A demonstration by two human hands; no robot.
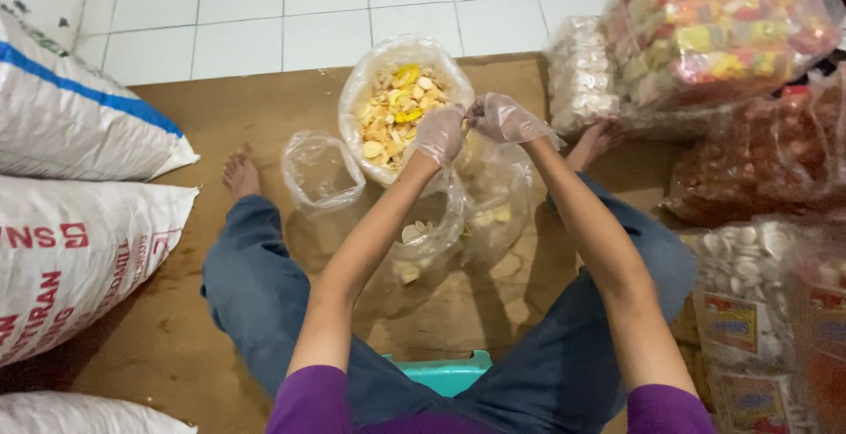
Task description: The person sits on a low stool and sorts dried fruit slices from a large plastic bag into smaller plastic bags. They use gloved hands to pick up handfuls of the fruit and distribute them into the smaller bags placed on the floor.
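Both my hands wear thin clear plastic gloves. My left hand (439, 133) and my right hand (504, 119) meet above the floor, each pinching the gathered top of a small clear bag of pale crackers (492, 207) that hangs between them. Just behind my hands stands a big open plastic bag of yellow and cream crackers (397, 108). A second small filled clear bag (423, 240) lies under my left forearm. An empty-looking clear bag (322, 172) stands to the left.
White woven sacks (79, 187) are stacked on the left. Large bags of coloured, white and reddish crackers (723, 29) pile up on the right. Brown floor mat (220, 108) lies under my legs; a teal stool edge (441, 370) shows beneath me.
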